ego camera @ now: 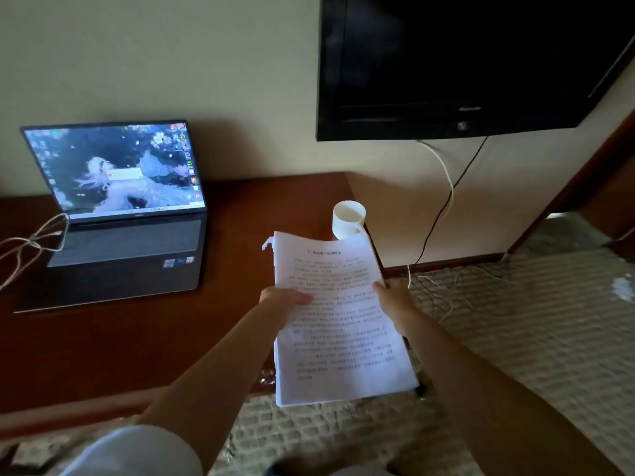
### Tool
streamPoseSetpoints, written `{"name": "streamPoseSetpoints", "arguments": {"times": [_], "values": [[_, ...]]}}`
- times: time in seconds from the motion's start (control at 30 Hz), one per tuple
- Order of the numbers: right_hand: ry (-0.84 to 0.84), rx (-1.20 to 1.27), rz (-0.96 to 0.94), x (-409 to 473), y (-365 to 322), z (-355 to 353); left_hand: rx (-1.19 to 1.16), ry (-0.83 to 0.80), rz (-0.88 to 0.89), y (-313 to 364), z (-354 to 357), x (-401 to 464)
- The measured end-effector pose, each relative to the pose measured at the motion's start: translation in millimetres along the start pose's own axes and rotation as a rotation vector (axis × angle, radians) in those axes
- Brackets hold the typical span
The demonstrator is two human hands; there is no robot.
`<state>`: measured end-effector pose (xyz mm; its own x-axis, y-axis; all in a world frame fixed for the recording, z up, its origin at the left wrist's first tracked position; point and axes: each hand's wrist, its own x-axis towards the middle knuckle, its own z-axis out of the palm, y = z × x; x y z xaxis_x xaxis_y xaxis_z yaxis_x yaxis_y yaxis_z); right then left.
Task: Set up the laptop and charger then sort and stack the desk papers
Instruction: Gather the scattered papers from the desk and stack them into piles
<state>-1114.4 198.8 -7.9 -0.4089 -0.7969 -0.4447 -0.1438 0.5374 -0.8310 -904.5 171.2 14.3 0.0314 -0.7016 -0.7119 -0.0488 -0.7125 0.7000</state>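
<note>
Left hand (285,298) and right hand (395,297) are gripping paper stack (340,321), being held near mug (347,219), right of open laptop (120,207).

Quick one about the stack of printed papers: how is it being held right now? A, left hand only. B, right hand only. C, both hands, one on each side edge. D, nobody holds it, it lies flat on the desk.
C: the left hand grips the left edge of the stack of papers and the right hand grips the right edge.
</note>
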Motion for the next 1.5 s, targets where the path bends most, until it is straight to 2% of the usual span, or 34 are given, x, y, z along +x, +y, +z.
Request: {"name": "streamPoseSetpoints", "arguments": {"times": [0.17,0.33,0.43,0.57,0.7,1.03,1.23,1.5], "values": [[-0.008,-0.05,0.097,30.6,36.3,-27.7,0.021,-0.041,-0.064,-21.8,33.0,6.9],[-0.047,-0.055,0.12,69.4,43.9,-45.7,-0.016,-0.113,-0.016,-33.3,60.5,18.7],[-0.089,-0.035,0.109,89.1,44.7,-46.3,0.036,-0.023,0.028,-36.3,76.9,33.0],[-0.097,-0.017,0.065,108.3,36.4,-41.1,0.103,0.22,0.084,-32.1,91.5,46.1],[-0.087,-0.029,0.044,130.5,29.3,-32.2,0.089,0.302,0.107,-22.6,92.9,62.2],[-0.046,-0.091,-0.034,146.2,22.8,-9.2,0.072,0.406,0.14,-5.4,80.8,84.7],[-0.056,-0.3,-0.197,126.7,40.5,-12.0,0.063,0.417,0.16,-14.0,82.3,77.3],[-0.124,-0.49,-0.146,136.4,40.7,-10.5,0.072,0.443,0.145,-15.4,78.9,75.5]]}}
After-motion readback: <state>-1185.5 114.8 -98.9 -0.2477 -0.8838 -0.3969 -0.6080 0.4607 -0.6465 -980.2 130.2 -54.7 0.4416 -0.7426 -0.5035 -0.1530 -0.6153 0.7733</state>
